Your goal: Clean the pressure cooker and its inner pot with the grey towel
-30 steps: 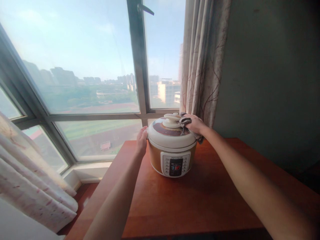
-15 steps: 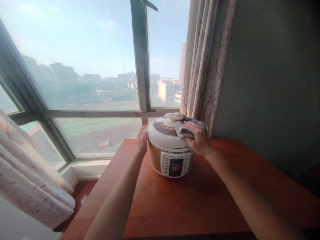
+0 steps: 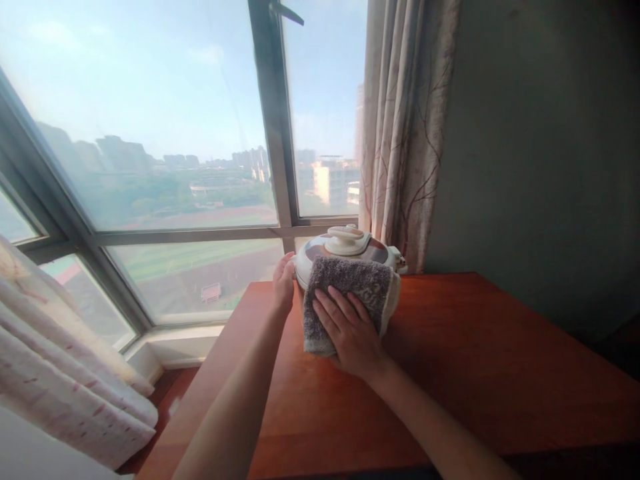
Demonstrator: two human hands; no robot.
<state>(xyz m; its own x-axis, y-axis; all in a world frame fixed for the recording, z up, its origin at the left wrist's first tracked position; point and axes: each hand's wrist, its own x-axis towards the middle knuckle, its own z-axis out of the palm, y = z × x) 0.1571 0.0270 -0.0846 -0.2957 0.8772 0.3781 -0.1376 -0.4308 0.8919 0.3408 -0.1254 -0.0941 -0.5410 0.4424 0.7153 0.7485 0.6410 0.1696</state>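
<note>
A cream and brown electric pressure cooker stands on a reddish wooden table near the window. My left hand rests flat against the cooker's left side. My right hand presses a grey towel spread over the cooker's front, with fingers extended on the cloth. The towel hides the control panel. The lid with its white knob shows above the towel.
A large window with a dark frame fills the left and centre. A patterned curtain hangs just behind the cooker on the right. A grey wall bounds the right side. Another light curtain lies at the lower left.
My right hand has brought the towel from the lid's top right down over the cooker's front, now spread out flat. The left hand has stayed on the cooker's side.
</note>
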